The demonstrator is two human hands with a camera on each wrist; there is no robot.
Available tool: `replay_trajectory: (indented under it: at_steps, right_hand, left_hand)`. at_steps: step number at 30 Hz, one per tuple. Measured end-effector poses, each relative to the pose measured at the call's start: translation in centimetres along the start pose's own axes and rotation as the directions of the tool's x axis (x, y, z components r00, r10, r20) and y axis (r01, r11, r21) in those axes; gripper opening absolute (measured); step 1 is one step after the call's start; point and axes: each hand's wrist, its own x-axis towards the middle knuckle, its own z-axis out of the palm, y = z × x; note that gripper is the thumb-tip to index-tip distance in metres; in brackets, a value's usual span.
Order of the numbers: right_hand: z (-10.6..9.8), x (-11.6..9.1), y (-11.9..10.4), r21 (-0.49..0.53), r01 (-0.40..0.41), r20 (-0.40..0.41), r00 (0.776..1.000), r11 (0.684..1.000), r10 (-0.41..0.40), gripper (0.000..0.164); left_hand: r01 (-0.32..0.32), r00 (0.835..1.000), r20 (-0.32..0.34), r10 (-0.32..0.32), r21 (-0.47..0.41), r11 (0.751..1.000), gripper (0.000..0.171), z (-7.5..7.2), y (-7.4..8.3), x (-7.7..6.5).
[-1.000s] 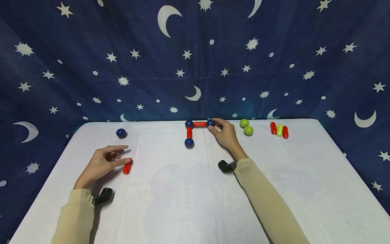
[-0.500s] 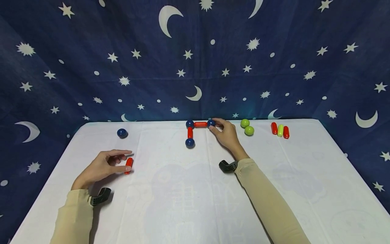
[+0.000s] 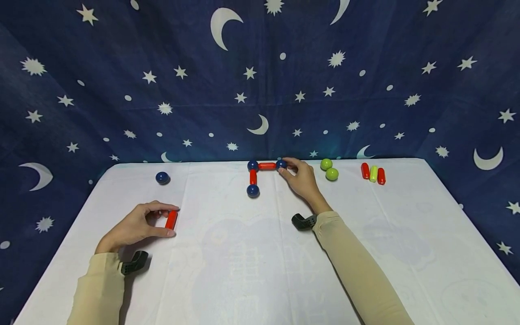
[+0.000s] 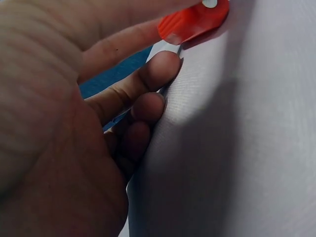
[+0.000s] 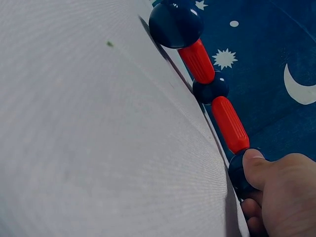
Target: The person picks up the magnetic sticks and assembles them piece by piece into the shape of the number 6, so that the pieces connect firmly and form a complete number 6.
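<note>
Lying between pinching left fingers (image 3: 164,206), a red rod (image 3: 171,220); between pinching right fingers (image 5: 256,170), a blue ball (image 5: 239,175).

Dark blue cloth (image 3: 260,43) with pale moons (image 3: 216,28) and stars (image 3: 87,15) hangs at twelve o'clock; a white-covered table (image 3: 243,253) spreads toward six.

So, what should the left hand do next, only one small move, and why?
Probably bring the pinched rod over to the red-and-blue L: the left hand has thumb and finger at the rod's two ends, and the right hand holds an end ball of the L, which may keep it steady.
</note>
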Motion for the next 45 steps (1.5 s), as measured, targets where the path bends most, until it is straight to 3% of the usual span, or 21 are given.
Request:
replay_trajectory:
  at_steps: [5, 12, 20, 28, 34, 45]
  right_hand:
    - [0.0, 0.0, 0.0, 0.005, 0.007, -0.004, 1.0, 1.0, -0.007, 0.042]
    - [-0.1, 0.0, -0.1, 0.007, 0.024, -0.016, 1.0, 1.0, -0.024, 0.04]
    - [-0.1, -0.1, -0.2, 0.004, 0.018, -0.016, 1.0, 1.0, -0.018, 0.04]
    - [0.0, 0.0, -0.1, 0.0, 0.002, -0.013, 1.0, 1.0, -0.002, 0.041]
    - [0.1, 0.0, -0.1, 0.0, 0.006, -0.012, 1.0, 1.0, -0.006, 0.041]
    - [0.2, 0.1, 0.0, -0.005, 0.011, -0.017, 1.0, 1.0, -0.011, 0.041]
  left_hand:
    - [-0.01, 1.0, -0.022, 0.01, -0.001, 1.0, 0.062, 0.1, 0.2, 0.1]
    - [0.004, 0.993, -0.12, -0.004, 0.003, 1.0, 0.061, 0.3, 0.4, 0.3]
    - [-0.024, 0.982, -0.189, 0.004, -0.103, 0.994, 0.062, 1.1, 1.3, 1.2]
    - [-0.046, 0.989, -0.147, 0.018, -0.187, 0.981, 0.062, 3.2, 3.2, 2.5]
    - [-0.072, 0.993, -0.105, 0.048, -0.235, 0.969, 0.061, 5.5, 5.6, 3.9]
    - [-0.148, 0.989, -0.06, 0.137, -0.252, 0.957, 0.06, 9.9, 9.9, 6.9]
